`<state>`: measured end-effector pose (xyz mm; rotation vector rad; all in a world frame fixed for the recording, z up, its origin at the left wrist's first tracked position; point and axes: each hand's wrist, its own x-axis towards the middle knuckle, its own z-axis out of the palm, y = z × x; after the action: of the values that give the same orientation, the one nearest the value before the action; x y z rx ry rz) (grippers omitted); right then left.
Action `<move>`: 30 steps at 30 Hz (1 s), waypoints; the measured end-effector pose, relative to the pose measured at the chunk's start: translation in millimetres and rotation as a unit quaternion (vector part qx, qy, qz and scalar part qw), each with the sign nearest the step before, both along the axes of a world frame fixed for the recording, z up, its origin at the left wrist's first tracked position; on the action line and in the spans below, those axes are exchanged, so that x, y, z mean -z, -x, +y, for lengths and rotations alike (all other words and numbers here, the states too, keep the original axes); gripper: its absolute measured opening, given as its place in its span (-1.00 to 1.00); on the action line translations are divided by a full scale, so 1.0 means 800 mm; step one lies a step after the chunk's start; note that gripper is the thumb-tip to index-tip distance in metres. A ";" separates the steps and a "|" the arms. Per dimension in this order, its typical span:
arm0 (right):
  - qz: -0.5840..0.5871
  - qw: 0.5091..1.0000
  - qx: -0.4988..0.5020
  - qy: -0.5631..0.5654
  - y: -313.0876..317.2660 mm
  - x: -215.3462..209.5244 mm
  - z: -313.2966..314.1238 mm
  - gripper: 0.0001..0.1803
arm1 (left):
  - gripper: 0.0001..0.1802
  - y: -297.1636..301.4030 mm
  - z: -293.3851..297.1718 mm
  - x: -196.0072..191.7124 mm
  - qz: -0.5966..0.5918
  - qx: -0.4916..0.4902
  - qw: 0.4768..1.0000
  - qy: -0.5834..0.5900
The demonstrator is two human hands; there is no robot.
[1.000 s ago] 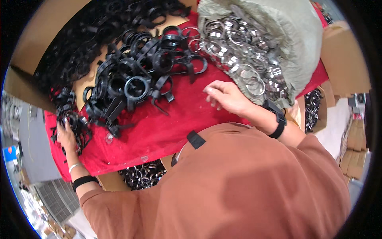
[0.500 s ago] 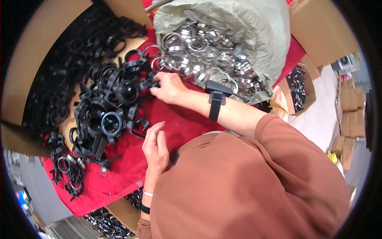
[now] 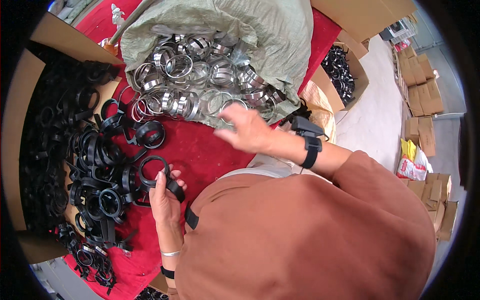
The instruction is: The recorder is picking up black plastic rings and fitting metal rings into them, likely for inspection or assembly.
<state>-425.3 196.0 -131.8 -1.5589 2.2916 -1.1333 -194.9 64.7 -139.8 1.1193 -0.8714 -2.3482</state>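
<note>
My left hand (image 3: 166,200) grips a black plastic ring (image 3: 155,171) that has a wide tab on one side. The ring is held upright, near my body. My right hand (image 3: 245,131), slightly smeared, has its thumb and fingers apart over the near edge of a pile of shiny metal rings (image 3: 220,75). One metal ring (image 3: 233,101) lies just behind its fingertips; whether they touch it I cannot tell. Left of my hands lies a heap of black plastic rings (image 3: 100,150), some with tabs. A loose black ring (image 3: 150,135) rests at the heap's right side.
The metal rings lie in an open grey-green woven sack (image 3: 290,30) on a red cloth (image 3: 200,150). A cardboard box (image 3: 30,90) of black parts stands at the left. Another box (image 3: 357,75) with small parts is at the right, with stacked cartons (image 3: 425,100) beyond.
My right hand has left the black heap and moved right toward the metal rings. My left hand now holds a black ring. The whole view has shifted.
</note>
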 end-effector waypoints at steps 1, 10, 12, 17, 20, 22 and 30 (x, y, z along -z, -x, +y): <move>0.034 0.999 0.034 0.007 0.019 0.004 0.001 -0.73 | -0.63 0.001 0.001 0.001 0.000 0.001 1.000 0.011; 0.227 0.937 -0.128 -0.231 0.081 0.002 -0.048 -0.78 | -0.62 0.008 0.011 -0.017 0.000 0.016 1.000 0.013; 0.225 0.939 -0.154 -0.208 0.081 -0.007 -0.048 -0.85 | -0.60 0.003 0.012 -0.021 0.012 -0.001 1.000 0.011; -0.002 0.975 -0.200 -0.102 0.047 -0.041 -0.037 -0.80 | -0.58 0.007 0.015 -0.030 -0.014 -0.039 0.997 0.059; -0.621 0.747 -0.173 -0.161 0.026 -0.051 -0.036 -0.73 | -0.58 0.017 0.015 -0.035 -0.019 -0.043 0.998 0.053; -0.661 0.705 -0.181 -0.181 0.018 -0.046 -0.038 -0.73 | -0.58 0.016 0.014 -0.040 0.000 -0.024 0.998 0.064; -0.450 0.853 -0.213 -0.155 -0.010 -0.048 -0.049 -0.69 | -0.60 0.009 0.023 -0.039 0.054 -0.038 0.991 0.114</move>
<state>-417.7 156.9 -93.6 -0.9968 1.3300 -0.9911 -202.5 82.8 -108.5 0.9081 -1.0104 -2.1607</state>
